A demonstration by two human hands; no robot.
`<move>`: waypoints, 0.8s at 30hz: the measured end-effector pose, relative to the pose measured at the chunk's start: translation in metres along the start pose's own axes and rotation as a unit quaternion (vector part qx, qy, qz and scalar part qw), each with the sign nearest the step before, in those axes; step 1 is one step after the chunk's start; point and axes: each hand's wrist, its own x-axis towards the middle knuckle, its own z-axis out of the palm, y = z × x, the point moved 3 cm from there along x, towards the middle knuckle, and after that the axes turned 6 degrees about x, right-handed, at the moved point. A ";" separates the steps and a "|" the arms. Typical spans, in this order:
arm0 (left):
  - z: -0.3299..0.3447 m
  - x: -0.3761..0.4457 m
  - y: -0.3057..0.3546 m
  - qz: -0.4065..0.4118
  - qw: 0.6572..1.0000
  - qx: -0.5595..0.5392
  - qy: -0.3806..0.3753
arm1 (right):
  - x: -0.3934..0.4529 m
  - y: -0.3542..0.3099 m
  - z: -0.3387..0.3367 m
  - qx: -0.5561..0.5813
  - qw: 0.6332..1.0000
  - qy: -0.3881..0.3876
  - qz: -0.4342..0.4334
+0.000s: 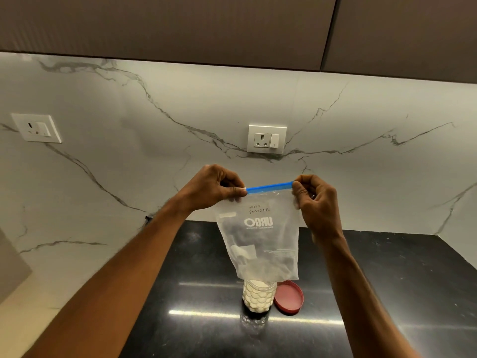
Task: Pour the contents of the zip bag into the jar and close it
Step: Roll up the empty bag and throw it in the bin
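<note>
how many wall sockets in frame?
2. One socket plate sits on the marble backsplash just above the hands holding the zip bag; the other socket plate is far left on the same wall. None appear hidden.

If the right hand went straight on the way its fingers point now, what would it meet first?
The right hand points left along the blue zip strip of the clear plastic zip bag. Following that strip, it would probably meet the left hand, pinching the other end; depth looks roughly level.

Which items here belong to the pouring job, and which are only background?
Job: zip bag, held by left hand and right hand; jar; red lid.
Background: wall sockets; black counter; cabinets.
</note>
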 end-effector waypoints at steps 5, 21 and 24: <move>-0.013 -0.004 -0.010 -0.015 1.000 0.009 -0.002 | 0.005 0.000 -0.012 -0.010 1.000 0.010 -0.002; -0.011 -0.017 -0.023 -0.034 0.985 -0.145 0.085 | 0.007 0.004 -0.022 0.100 0.993 0.038 0.044; 0.030 -0.030 -0.025 -0.088 0.924 -0.365 0.066 | 0.007 -0.002 -0.015 0.232 0.967 0.038 0.101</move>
